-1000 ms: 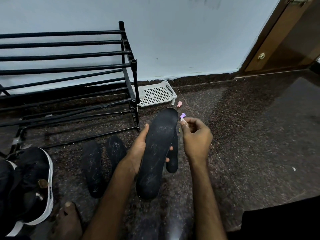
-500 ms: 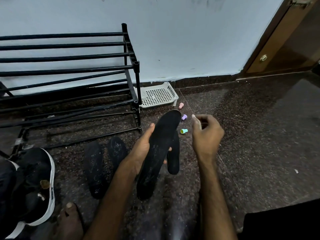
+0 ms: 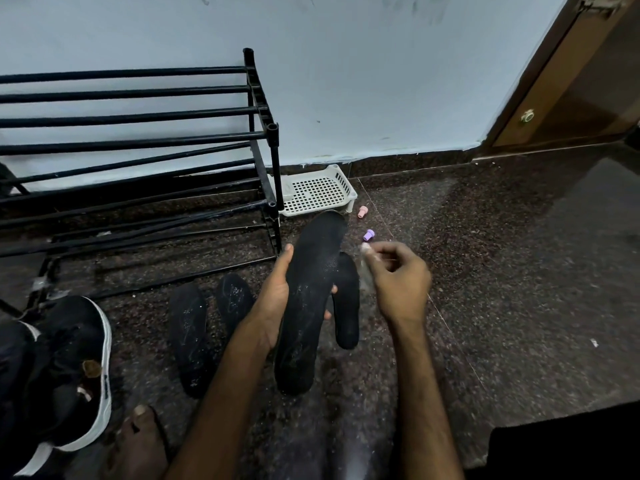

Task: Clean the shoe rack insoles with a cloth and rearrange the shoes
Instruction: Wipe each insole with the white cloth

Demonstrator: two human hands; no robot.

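- A black shoe (image 3: 69,368) with a white sole lies at 8 o'clock of the view. The black shoe rack (image 3: 138,140) stands at 10 o'clock, against the wall.
- Two floor insoles (image 3: 188,337) lie side by side at the rack's 5 o'clock.
- The left hand (image 3: 273,299) grips the raised insole (image 3: 308,306) near the centre, with the thumb on its left edge and the fingertips curled round its right edge.
- A white basket (image 3: 317,192) sits at that insole's 12 o'clock.
- The right hand (image 3: 398,282), at its 3 o'clock, has curled fingers pinching a pale scrap (image 3: 363,252) too blurred to identify.
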